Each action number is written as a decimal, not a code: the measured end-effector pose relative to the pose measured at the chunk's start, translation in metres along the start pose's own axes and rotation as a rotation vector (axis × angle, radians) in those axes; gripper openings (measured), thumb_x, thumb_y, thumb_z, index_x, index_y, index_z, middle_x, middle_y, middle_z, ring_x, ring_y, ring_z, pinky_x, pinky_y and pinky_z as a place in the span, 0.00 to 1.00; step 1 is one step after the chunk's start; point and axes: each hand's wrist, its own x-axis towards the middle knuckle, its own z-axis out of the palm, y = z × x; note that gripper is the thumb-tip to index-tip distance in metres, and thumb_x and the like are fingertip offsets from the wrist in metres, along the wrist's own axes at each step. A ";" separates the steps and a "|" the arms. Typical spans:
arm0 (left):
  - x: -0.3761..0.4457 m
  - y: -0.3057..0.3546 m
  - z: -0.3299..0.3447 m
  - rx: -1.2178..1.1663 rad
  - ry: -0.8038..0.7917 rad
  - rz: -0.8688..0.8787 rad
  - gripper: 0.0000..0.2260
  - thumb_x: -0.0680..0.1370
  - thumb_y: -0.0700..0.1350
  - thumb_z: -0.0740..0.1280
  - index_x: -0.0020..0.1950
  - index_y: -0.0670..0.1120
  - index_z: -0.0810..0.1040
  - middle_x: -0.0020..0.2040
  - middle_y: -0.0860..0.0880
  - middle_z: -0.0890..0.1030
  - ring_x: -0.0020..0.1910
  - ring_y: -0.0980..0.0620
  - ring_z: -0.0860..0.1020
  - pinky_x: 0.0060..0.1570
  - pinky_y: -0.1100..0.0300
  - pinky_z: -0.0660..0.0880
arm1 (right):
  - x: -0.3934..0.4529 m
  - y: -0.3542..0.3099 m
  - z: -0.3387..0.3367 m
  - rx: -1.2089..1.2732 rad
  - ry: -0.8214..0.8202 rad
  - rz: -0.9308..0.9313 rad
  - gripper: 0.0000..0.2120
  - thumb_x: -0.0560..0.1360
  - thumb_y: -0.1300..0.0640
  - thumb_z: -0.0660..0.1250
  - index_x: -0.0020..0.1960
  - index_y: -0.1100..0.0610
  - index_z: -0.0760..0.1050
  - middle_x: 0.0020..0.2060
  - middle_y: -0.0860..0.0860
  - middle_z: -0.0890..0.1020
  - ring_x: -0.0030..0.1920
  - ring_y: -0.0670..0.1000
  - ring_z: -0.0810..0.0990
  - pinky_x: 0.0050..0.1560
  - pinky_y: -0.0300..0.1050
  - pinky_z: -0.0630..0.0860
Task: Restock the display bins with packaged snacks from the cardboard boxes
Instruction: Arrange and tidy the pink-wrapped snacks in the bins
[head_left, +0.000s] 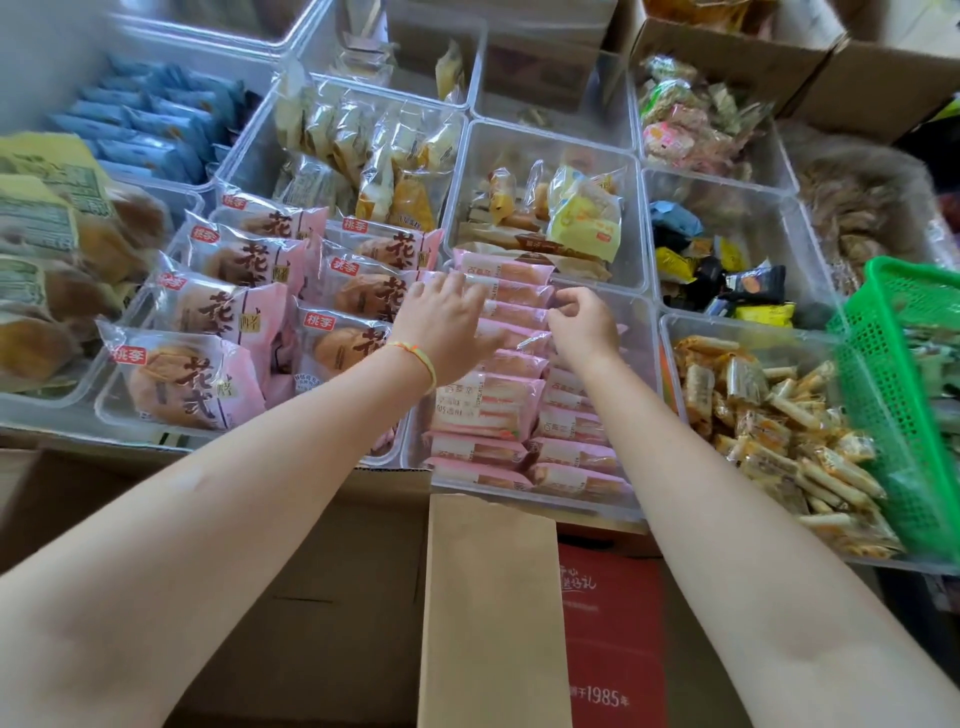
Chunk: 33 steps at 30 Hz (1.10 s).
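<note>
A clear plastic bin (524, 493) in front of me holds two rows of small pink snack packets (511, 299), stacked on edge. My left hand (447, 325) lies flat with straight fingers on the left row, pressing the packets. My right hand (584, 325) hovers over the right row with curled fingers pinching the edge of a pink packet (535, 343). Below my arms an open cardboard box (488, 613) shows a raised brown flap and a red printed side (608, 639).
Left of the bin lie large pink bread bags (208, 312). Other clear bins hold yellow packets (584, 223), dark candies (727, 280) and rolled wafers (779, 426). A green basket (904, 395) stands at right. Cardboard boxes (779, 47) sit at the back.
</note>
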 end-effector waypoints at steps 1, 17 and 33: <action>0.003 -0.003 0.000 0.006 0.003 -0.017 0.30 0.79 0.65 0.53 0.74 0.48 0.66 0.74 0.42 0.67 0.72 0.42 0.64 0.71 0.46 0.61 | 0.001 -0.002 0.001 0.044 -0.022 0.045 0.12 0.80 0.57 0.61 0.62 0.52 0.75 0.48 0.48 0.79 0.42 0.46 0.74 0.39 0.37 0.69; 0.002 -0.018 0.020 0.029 -0.073 0.113 0.21 0.84 0.55 0.51 0.76 0.52 0.62 0.79 0.46 0.60 0.79 0.43 0.54 0.78 0.46 0.47 | 0.007 -0.006 0.011 0.167 -0.027 0.225 0.08 0.78 0.53 0.69 0.51 0.57 0.80 0.39 0.47 0.76 0.40 0.48 0.74 0.50 0.45 0.72; 0.005 -0.016 0.003 0.089 0.074 -0.155 0.12 0.80 0.41 0.62 0.60 0.45 0.81 0.56 0.46 0.79 0.59 0.44 0.74 0.46 0.51 0.75 | -0.024 0.010 0.005 0.083 -0.243 0.229 0.22 0.77 0.47 0.67 0.69 0.55 0.75 0.62 0.51 0.79 0.59 0.55 0.77 0.61 0.52 0.75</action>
